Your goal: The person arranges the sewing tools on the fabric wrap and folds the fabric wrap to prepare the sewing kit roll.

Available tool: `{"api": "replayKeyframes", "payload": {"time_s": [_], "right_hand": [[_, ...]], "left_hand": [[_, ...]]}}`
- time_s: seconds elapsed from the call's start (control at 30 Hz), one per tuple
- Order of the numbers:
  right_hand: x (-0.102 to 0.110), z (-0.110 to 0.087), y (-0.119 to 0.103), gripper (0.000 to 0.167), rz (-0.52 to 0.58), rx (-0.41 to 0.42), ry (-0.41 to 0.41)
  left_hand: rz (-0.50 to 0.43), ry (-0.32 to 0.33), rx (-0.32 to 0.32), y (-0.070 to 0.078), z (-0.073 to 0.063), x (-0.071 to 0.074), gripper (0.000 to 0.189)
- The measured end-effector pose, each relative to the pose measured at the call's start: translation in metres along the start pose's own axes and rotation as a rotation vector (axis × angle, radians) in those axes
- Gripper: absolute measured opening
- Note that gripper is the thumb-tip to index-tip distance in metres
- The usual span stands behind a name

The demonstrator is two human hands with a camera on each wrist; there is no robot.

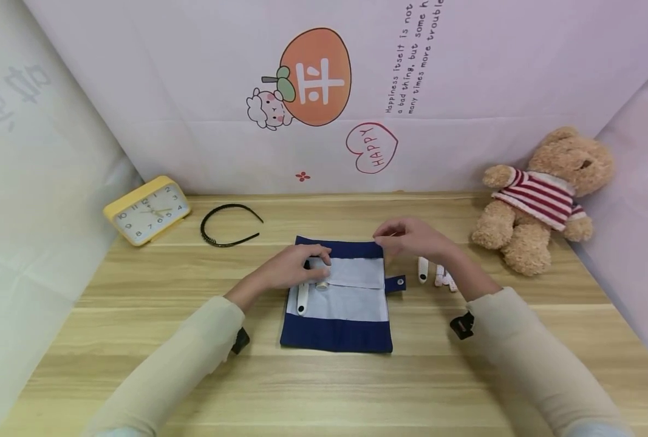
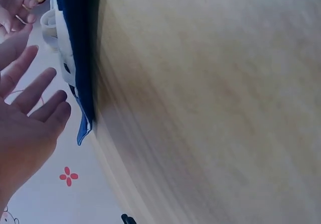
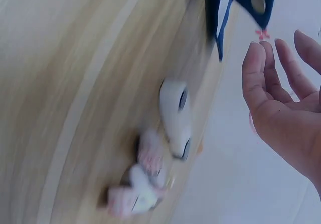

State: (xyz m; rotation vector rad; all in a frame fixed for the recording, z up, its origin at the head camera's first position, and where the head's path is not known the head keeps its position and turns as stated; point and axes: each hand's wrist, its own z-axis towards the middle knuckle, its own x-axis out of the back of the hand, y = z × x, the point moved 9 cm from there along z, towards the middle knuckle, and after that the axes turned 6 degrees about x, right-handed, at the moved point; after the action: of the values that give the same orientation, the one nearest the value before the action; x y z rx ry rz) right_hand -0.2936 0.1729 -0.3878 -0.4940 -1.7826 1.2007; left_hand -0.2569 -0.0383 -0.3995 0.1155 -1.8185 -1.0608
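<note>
A navy fabric pouch [image 1: 336, 335] with a pale grey lining lies spread on the table, its snap strap [image 1: 395, 283] sticking out to the right. Over its left part hovers my left hand [image 1: 293, 266], fingers loosely bent with nothing between them. Close below its thumb sits a small pale roll [image 1: 322, 285]. A slim white object with a black dot [image 1: 302, 300] lies beside that on the lining. My right hand [image 1: 413, 237] is at the pouch's upper right corner; in the right wrist view its fingers [image 3: 255, 66] are gently bent and hold nothing.
Right of the pouch lie another white object with a black dot [image 1: 422, 270] and small pink-and-white pieces [image 1: 445, 278]. A black headband [image 1: 210, 235] and a yellow clock [image 1: 149, 210] are at the back left. A teddy bear [image 1: 537, 200] sits at the back right.
</note>
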Motion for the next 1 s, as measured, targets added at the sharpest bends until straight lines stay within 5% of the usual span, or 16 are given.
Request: {"api": "replayKeyframes", "payload": {"time_s": [0.2, 0.5, 1.0], "right_hand": [[0.024, -0.014, 0.012, 0.047, 0.039, -0.046, 0.059], [0.050, -0.027, 0.039, 0.051, -0.052, -0.115, 0.086], [0.059, -0.025, 0.056, 0.049, -0.197, -0.163, 0.069]], "left_hand": [[0.026, -0.059, -0.019, -0.002, 0.005, -0.006, 0.029], [0.094, -0.141, -0.024, -0.005, 0.005, -0.015, 0.033], [0.108, -0.189, -0.048, -0.003, 0.003, -0.018, 0.026]]}}
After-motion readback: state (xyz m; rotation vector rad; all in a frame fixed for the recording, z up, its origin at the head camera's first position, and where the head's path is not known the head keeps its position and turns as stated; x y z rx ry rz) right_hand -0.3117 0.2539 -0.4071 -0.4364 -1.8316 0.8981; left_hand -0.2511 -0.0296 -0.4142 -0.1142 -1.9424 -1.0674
